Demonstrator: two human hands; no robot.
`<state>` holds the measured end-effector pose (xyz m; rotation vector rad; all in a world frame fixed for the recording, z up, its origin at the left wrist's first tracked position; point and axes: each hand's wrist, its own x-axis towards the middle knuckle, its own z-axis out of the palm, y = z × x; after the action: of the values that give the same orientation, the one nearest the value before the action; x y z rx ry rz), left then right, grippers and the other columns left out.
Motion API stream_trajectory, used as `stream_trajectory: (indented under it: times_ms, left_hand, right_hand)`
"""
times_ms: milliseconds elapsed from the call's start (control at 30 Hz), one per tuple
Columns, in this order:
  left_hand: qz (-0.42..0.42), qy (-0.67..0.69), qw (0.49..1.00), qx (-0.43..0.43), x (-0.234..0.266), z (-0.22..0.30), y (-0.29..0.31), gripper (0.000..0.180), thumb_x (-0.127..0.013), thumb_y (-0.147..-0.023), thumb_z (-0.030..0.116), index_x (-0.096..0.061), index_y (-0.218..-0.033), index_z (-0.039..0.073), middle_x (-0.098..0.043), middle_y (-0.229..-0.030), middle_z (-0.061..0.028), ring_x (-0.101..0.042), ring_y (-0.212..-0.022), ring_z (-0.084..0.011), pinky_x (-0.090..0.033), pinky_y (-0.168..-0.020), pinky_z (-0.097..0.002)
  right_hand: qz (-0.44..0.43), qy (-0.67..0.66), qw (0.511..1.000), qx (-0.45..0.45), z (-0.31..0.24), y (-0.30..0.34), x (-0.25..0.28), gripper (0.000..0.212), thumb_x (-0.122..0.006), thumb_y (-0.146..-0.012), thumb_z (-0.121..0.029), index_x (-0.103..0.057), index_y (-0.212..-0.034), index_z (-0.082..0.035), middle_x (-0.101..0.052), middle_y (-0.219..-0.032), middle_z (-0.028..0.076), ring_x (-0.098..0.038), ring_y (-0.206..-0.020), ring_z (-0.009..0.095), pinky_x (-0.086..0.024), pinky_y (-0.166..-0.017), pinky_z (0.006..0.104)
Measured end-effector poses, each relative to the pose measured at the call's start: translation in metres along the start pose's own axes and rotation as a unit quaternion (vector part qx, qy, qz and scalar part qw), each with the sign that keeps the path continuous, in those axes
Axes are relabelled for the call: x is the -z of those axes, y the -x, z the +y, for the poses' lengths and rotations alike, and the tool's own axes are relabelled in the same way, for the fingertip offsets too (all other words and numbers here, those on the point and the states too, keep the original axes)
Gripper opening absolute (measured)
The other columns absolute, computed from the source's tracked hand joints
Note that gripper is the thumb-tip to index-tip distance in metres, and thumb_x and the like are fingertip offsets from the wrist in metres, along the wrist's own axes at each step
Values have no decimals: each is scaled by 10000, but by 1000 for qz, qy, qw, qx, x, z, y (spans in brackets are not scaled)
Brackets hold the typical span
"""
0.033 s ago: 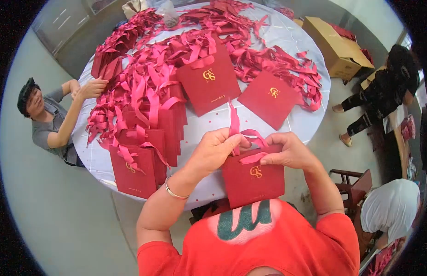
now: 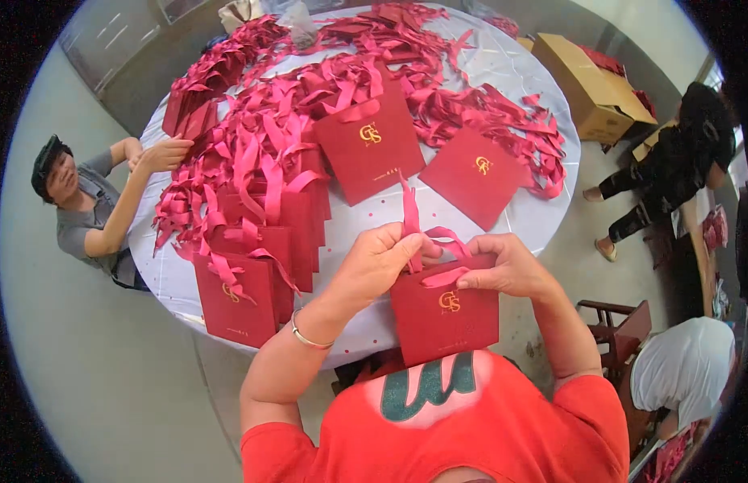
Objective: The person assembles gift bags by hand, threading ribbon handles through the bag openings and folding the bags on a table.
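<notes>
A small red paper bag [image 2: 446, 318] with a gold emblem is held upright at the near edge of the table, just above my red shirt. My left hand [image 2: 382, 262] pinches a red ribbon [image 2: 412, 213] that sticks up from the bag's top edge. On the bag's upper right, my right hand [image 2: 511, 266] grips the top edge, fingers pressing a ribbon loop [image 2: 442, 276] against the front. A metal bangle sits on my left wrist.
A round white-covered table [image 2: 511, 68] carries stacked red bags with ribbons [image 2: 245, 282], two flat bags [image 2: 370, 141] [image 2: 475, 173] and loose ribbons [image 2: 503, 121]. A seated person [image 2: 84, 201] reaches onto it at left. A cardboard box [image 2: 591, 88], a wooden chair [image 2: 624, 330] and two other people are at right.
</notes>
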<state>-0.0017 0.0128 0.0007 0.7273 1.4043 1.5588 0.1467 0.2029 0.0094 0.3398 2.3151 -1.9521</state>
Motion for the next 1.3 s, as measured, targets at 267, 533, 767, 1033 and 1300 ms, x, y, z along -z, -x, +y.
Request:
stream_trajectory:
  times_ms: [267, 533, 767, 1033, 1300]
  left_hand:
    - [56, 111, 991, -51, 7, 11, 2, 234, -440, -1006, 193, -574, -1028, 3, -668, -1015, -162, -670, -893, -220, -540, -797, -322]
    - [89, 167, 979, -81, 12, 15, -2, 222, -429, -1004, 174, -560, -1018, -6, -655, -1018, -200, -676, -884, -250, -561, -776, -340]
    - [136, 120, 977, -111, 20, 7, -7, 247, -496, -987, 207, -559, -1076, -14, -654, -1044, -151, -637, -942, -181, -515, -840, -321]
    - [58, -52, 995, -57, 19, 1, -4, 405, -702, -824, 88, -533, -1168, -45, -610, -1102, -90, -580, -998, -139, -465, -906, -300]
    - [3, -1, 999, -51, 15, -2, -5, 326, -618, -813, -57, -552, -1128, -2, -606, -1049, -61, -583, -950, -131, -489, -842, -282]
  right_hand:
    - [-27, 21, 999, -12, -6, -6, -7, 273, -804, -758, -164, -661, -950, -32, -642, -843, -37, -553, -755, 33, -471, -670, 218]
    - [-28, 20, 999, 5, -7, -19, -3, 246, -805, -749, -125, -660, -928, -37, -637, -846, -44, -561, -775, 33, -472, -681, 215]
    - [48, -34, 997, 47, -14, -26, -17, 294, -798, -757, -125, -656, -989, -13, -659, -888, -17, -591, -801, 44, -491, -706, 212]
    - [92, -75, 990, 79, -4, -28, -10, 267, -740, -822, -134, -643, -1042, -17, -659, -945, -3, -603, -840, 59, -500, -748, 222]
    - [222, -80, 964, 125, 11, -30, -4, 164, -617, -917, -138, -644, -1016, -9, -650, -937, 2, -584, -829, 55, -479, -752, 217]
